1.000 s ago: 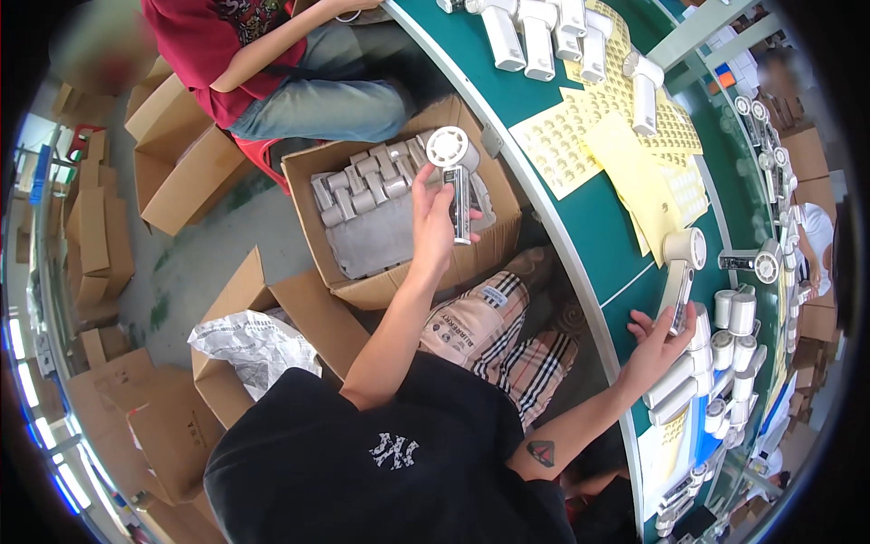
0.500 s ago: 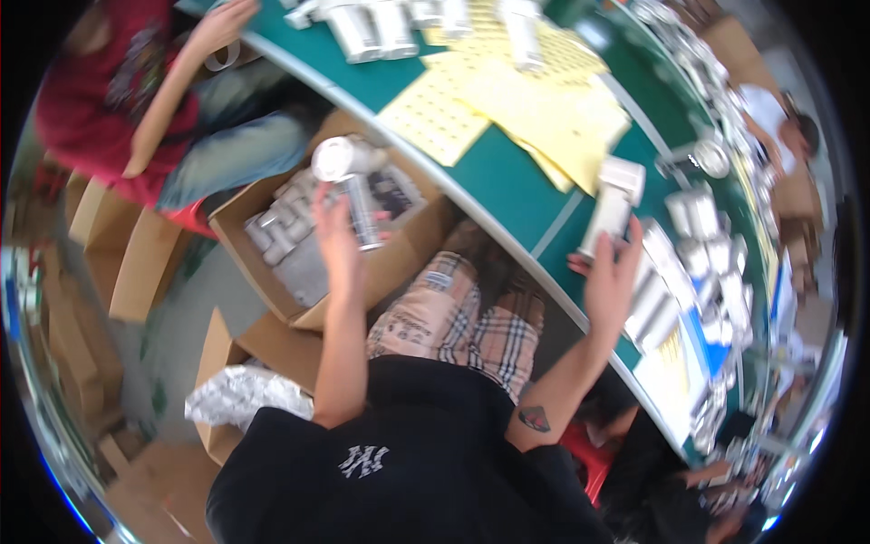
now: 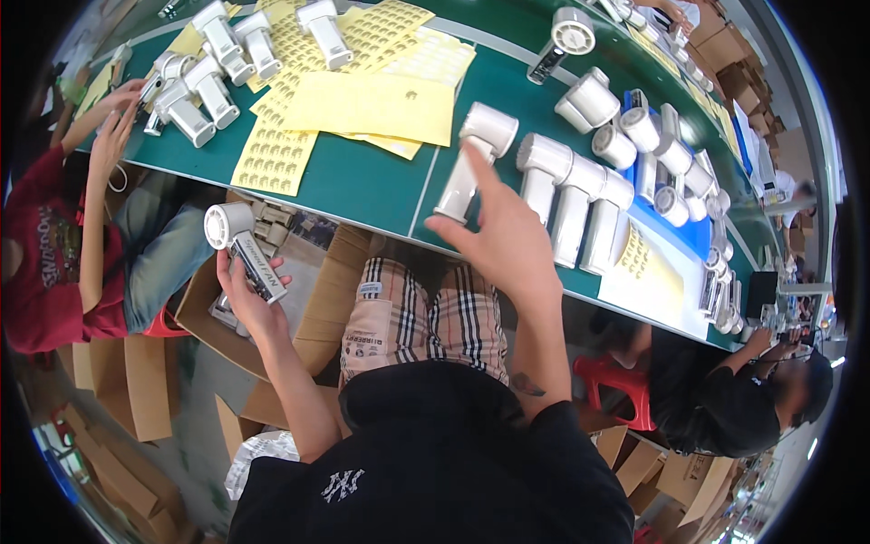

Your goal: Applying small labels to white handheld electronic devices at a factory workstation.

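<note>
My left hand (image 3: 246,295) is closed around a white handheld fan (image 3: 230,225), held above an open carton, its round grille head up and printed handle slanting down right. My right hand (image 3: 507,227) is over the green table with index finger and thumb spread. Beneath its fingertips lies another white handheld fan (image 3: 462,181); whether they touch it I cannot tell. Just to the right, several white handheld fans (image 3: 571,213) lie side by side, handles toward me.
Yellow sticker sheets (image 3: 372,109) lie mid-table, with more fans (image 3: 217,45) at the far left. A blue tray (image 3: 675,227) holds fans at right. The open carton (image 3: 331,272) stands left of my knees. A co-worker's hands (image 3: 113,127) handle a fan; another person (image 3: 743,399) sits at right.
My view has turned. The fan that my right hand gripped now lies on the table beside the row, and the fingers have spread. My left hand still holds its fan over the carton.
</note>
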Demonstrator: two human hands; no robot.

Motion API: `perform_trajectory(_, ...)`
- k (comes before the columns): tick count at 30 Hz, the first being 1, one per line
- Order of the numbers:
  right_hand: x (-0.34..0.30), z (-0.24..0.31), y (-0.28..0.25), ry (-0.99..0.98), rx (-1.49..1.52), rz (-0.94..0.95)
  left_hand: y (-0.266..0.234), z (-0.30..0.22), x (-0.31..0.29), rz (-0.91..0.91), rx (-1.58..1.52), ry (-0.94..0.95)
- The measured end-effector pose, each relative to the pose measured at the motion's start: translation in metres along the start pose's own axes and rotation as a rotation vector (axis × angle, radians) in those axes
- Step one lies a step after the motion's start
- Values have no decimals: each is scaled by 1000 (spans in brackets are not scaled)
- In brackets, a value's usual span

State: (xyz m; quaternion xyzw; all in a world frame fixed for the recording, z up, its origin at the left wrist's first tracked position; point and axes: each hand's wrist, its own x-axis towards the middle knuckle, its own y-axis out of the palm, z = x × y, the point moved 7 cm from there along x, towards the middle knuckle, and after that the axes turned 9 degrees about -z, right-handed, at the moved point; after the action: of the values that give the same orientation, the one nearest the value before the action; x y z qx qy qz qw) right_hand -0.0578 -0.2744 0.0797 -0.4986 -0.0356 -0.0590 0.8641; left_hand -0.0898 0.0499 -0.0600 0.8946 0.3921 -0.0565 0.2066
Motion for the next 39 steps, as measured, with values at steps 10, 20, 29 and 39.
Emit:
perform_trajectory(10, -7, -15, 19, -119, 25, 40, 4, -3, -9, 47, 73, 28)
perform_trajectory(20, -14, -16, 15, -105, 10, 92, 11, -14, -22, 96, 148, 80)
perform_trajectory(29, -16, -17, 8, -153, -103, 84, 33, -12, -49, 164, 75, 58)
perform_trajectory(39, -15, -7, 18, -125, -82, 119, 23, -7, -50, 150, 15, 11)
